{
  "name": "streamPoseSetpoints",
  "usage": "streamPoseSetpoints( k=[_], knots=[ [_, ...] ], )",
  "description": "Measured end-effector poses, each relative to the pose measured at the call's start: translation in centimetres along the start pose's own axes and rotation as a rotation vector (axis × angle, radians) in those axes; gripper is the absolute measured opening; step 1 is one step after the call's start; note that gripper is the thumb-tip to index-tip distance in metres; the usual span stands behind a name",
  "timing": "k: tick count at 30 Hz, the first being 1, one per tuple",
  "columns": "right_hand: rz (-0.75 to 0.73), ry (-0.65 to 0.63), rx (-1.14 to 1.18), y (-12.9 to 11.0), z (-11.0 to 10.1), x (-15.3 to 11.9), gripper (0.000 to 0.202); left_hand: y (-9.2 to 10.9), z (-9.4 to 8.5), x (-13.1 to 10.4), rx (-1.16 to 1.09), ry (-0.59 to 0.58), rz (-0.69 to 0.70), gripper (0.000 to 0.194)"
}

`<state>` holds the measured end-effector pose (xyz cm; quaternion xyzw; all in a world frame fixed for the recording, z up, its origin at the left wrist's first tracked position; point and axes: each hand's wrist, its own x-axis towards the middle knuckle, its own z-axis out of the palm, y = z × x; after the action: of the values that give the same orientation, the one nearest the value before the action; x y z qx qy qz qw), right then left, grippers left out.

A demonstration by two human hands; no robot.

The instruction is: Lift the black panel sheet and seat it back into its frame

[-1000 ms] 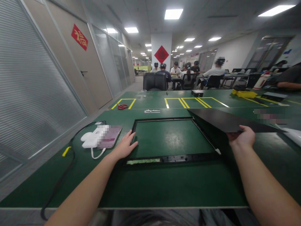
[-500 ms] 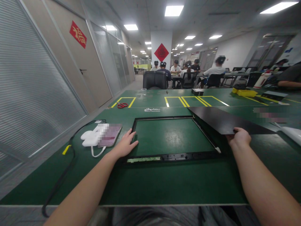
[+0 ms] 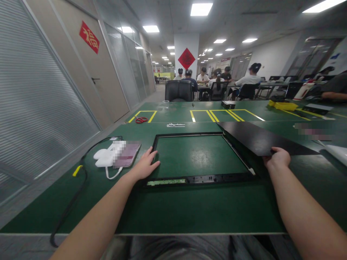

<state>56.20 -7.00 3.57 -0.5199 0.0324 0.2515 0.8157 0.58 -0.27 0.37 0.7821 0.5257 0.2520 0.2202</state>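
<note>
A thin black rectangular frame [image 3: 217, 178] lies flat on the green table, with a strip of green board in its near side and a small white piece at its near right corner. My left hand [image 3: 146, 164] rests on the frame's left side, fingers spread. On the right, my right hand [image 3: 279, 159] grips the near edge of a flat dark panel [image 3: 260, 139], thumb on top and fingers underneath. The panel is tilted, and its far left corner is close to the frame's far right corner; whether they touch I cannot tell.
Left of the frame are a phone [image 3: 131, 154], a white device [image 3: 104, 158] and a black cable [image 3: 86, 177]. Beyond it lie red-handled scissors [image 3: 141, 120], small white pieces [image 3: 175, 125] and a black box [image 3: 228, 104]. A yellow tray [image 3: 283, 105] stands far right. Several people sit at tables behind.
Almost nothing differs. Both hands keep their places on the frame and the panel; the view has shifted very slightly.
</note>
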Motion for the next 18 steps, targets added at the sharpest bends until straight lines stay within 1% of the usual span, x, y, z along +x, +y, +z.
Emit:
streamPoseSetpoints(
  k=[3,8,15,16,18],
  knots=[
    [0.027,0.107,-0.001,-0.22,0.22,-0.62,0.022,0.25,-0.09,-0.08,-0.017,0.001,-0.007,0.072],
    [0.053,0.133,-0.001,-0.48,0.32,-1.08,0.02,0.56,-0.23,-0.14,0.011,-0.022,-0.027,0.074],
    [0.043,0.114,-0.005,-0.26,0.14,-0.75,0.021,0.4,-0.19,-0.14,0.029,-0.02,0.006,0.071],
    [0.037,0.103,-0.002,-0.2,0.11,-0.62,0.021,0.43,-0.21,-0.15,0.048,-0.026,0.011,0.071],
    [0.023,0.041,0.007,-0.09,0.09,-0.32,0.024,0.58,-0.29,-0.18,0.102,-0.045,0.008,0.07]
  ],
)
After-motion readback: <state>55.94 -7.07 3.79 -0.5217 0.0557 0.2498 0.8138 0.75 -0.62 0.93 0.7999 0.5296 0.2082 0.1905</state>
